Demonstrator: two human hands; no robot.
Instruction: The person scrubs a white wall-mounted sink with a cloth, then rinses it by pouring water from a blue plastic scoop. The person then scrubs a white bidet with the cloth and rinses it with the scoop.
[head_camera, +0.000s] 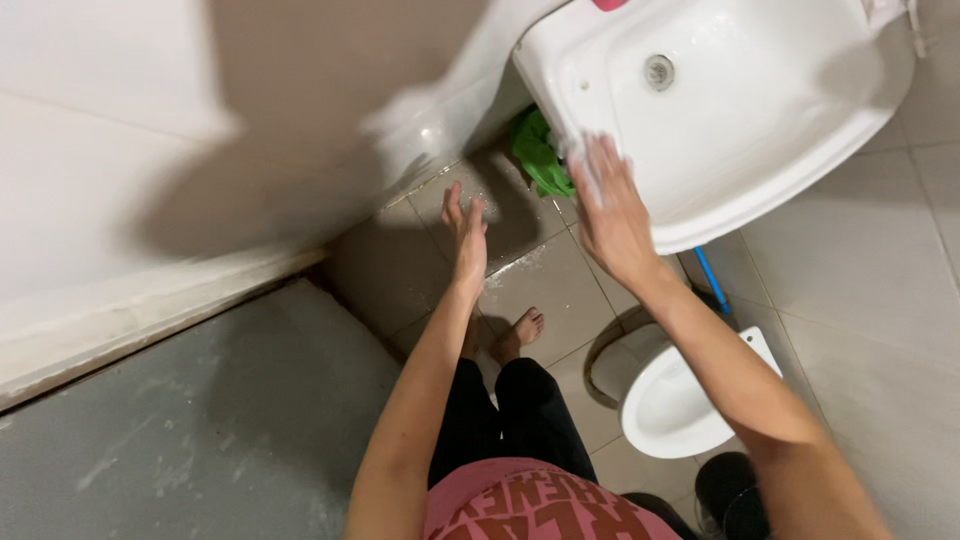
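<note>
You are looking down at a tiled bathroom floor (560, 290) with pale tiled walls rising on both sides and a grey door (200, 430) at the lower left. The white washbasin (770, 130) fills the upper right, its drain near the middle of the bowl. Below it, a white toilet bowl (670, 410) sits on the floor at your right, with a blue pipe (712, 282) between it and the basin. A green cloth or bag (540, 155) is tucked under the basin's left edge.

Your right hand (612, 215) lies flat on the near left rim of the washbasin, fingers spread and pressing on the porcelain; something pale and foamy shows at the fingertips, though you cannot tell what it is. Your left hand (466, 232) hangs free over the floor tiles, left of the basin, fingers straight and close together, holding nothing. Your bare foot (520, 332) stands on the tiles below.
</note>
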